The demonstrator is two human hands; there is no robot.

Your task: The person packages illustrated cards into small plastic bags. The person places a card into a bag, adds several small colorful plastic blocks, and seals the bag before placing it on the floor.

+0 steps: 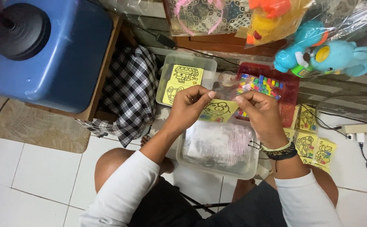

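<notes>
My left hand (pixel 190 104) and my right hand (pixel 261 113) together hold a yellow card with a black cartoon outline (pixel 219 111), partly inside a thin clear plastic sleeve (pixel 222 89), above my lap. Under the hands stands a clear plastic box (pixel 218 162) filled with clear sleeves. Behind the left hand a second clear tub (pixel 166 71) holds more yellow cards (pixel 186 74). A red tray (pixel 290 86) of small coloured packets (pixel 262 84) lies past the right hand. My right wrist wears dark and pale bracelets.
Several yellow cards (pixel 313 143) are stacked on the tiled floor at the right. A checked cloth (pixel 129 94) and a blue container on a wooden stand (pixel 49 50) sit at the left. Wrapped plastic toys (pixel 326 56) hang at the top right; a power strip (pixel 362 130) lies at the right.
</notes>
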